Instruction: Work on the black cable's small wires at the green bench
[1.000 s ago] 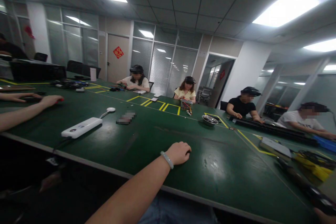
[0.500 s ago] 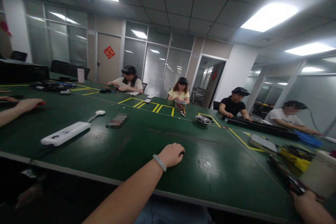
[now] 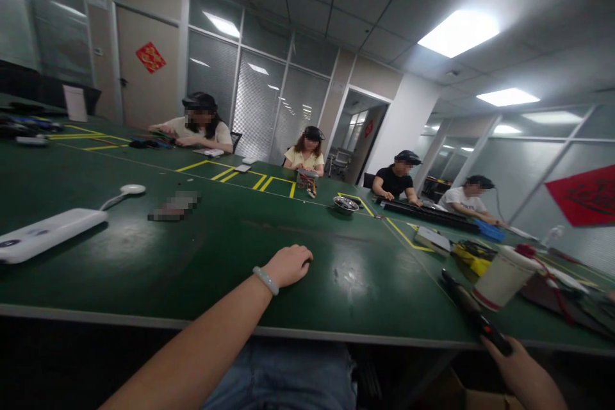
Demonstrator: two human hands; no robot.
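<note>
My left hand (image 3: 288, 264) rests on the green table (image 3: 202, 269) near its front edge, fingers curled under, with nothing in it. A pale bead bracelet sits on its wrist. My right hand (image 3: 521, 375) is at the lower right corner, off the table's edge. It grips the near end of a long dark tool (image 3: 468, 307) with a red band. The tool lies slanted across the table's front edge, pointing away from me. A white paper cup (image 3: 498, 278) with a red top stands just right of the tool.
A white power bank (image 3: 43, 237) with a cable lies at the left. A metal bowl (image 3: 346, 204) sits mid-table beside yellow tape lines. Yellow and dark items (image 3: 473, 256) crowd the right side. Several people sit along the far side, working.
The view has swung to the right. My right hand has come into view at the lower right, holding the dark tool. My left hand has stayed on the table.
</note>
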